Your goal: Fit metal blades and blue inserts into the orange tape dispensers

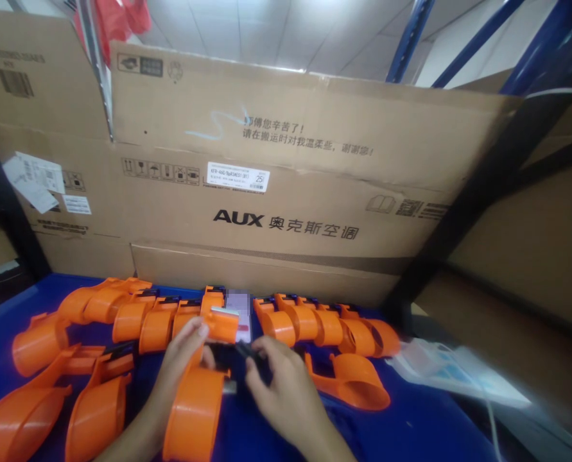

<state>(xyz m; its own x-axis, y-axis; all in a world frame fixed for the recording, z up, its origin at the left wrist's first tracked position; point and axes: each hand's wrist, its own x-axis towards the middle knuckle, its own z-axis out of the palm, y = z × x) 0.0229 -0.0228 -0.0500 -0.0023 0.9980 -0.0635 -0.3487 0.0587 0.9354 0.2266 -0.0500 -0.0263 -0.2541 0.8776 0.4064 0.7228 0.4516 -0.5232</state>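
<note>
My left hand (184,343) is closed around the narrow upper part of an orange plastic piece with a wide curved, cup-like end (194,410). The curved end hangs toward me, and a small grey metal-looking bit (229,387) shows at its right side. Close on the right, my right hand (286,385) pinches a small black part (247,351) between thumb and fingers, just apart from the orange piece. My right fingertips are partly hidden. Several similar orange pieces (95,410) lie on the left, some with black parts on top.
More orange pieces (327,327) stand in a row at the back right of the blue work surface (425,423). A pale flat object (239,305) lies between the rows. A large cardboard sheet (286,192) walls off the back. A white tray-like item (459,372) sits at the right edge.
</note>
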